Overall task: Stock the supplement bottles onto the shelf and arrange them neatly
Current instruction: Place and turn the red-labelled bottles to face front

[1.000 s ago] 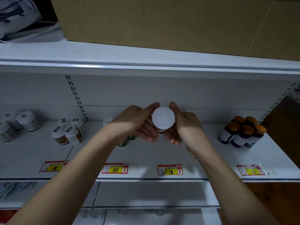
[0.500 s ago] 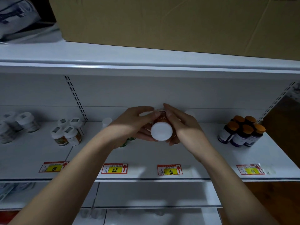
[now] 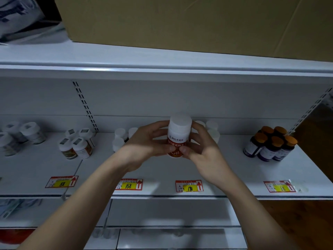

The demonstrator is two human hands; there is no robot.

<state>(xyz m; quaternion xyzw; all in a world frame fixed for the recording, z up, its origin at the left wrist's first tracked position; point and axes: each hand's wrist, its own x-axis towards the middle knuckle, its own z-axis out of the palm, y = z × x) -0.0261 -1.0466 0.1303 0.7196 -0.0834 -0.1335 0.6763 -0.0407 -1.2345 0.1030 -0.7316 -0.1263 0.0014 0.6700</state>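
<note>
A white-capped supplement bottle (image 3: 177,136) with a white and red label stands upright in both my hands, above the middle of the white shelf (image 3: 162,174). My left hand (image 3: 144,143) grips its left side, thumb low on the label. From the other side my right hand (image 3: 201,147) grips it, thumb on the label's lower edge. Whether its base touches the shelf is hidden by my fingers. More white-capped bottles (image 3: 119,137) stand behind my left hand, and others (image 3: 212,129) behind my right.
White-capped bottles with orange labels (image 3: 75,143) and a further group (image 3: 19,134) stand at the left. Dark bottles with orange caps (image 3: 272,143) stand at the right. Price tags (image 3: 189,185) line the shelf's front edge. A cardboard box (image 3: 180,20) sits on the shelf above.
The bottle has turned from cap-toward-me to upright, label facing me. Both hands shifted their hold round it and stayed over the middle of the shelf.
</note>
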